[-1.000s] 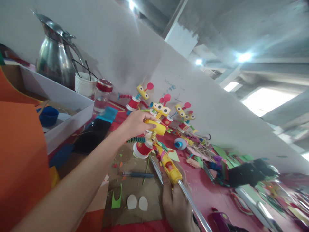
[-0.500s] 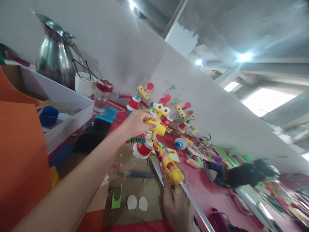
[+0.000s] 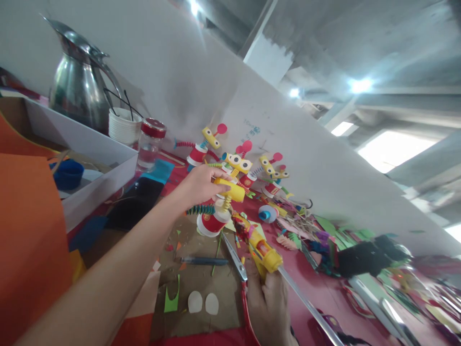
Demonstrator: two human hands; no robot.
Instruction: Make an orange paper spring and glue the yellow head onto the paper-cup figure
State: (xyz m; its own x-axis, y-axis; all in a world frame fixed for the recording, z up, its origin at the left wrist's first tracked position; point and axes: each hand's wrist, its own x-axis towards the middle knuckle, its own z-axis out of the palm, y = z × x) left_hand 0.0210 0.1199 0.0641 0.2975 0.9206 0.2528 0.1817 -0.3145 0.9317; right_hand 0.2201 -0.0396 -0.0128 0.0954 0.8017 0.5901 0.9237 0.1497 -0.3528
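My left hand [image 3: 205, 183] pinches a yellow paper roll [image 3: 234, 191] above a red and white paper cup [image 3: 213, 222]. A yellow folded spring joins the roll to the cup, and a dark green folded strip [image 3: 200, 209] sticks out at the cup's left. My right hand [image 3: 268, 302] is wrapped round a yellow glue gun [image 3: 264, 251] with a clear glue stick [image 3: 309, 307] in its back. The gun's tip points up and left, just right of the cup. Scissors [image 3: 236, 259] lie beside the gun.
Several finished cup figures [image 3: 239, 163] stand by the wall. A pen [image 3: 203, 261], two white paper ovals [image 3: 195, 302] and a green scrap [image 3: 172, 299] lie on the brown board. At left are a white box [image 3: 97, 192], steel jug [image 3: 81, 81] and jar [image 3: 151, 144]; paper scraps are heaped at right.
My right hand and the glue gun have moved slightly right and away from the cup, uncovering more of the scissors. My left hand still holds the yellow roll.
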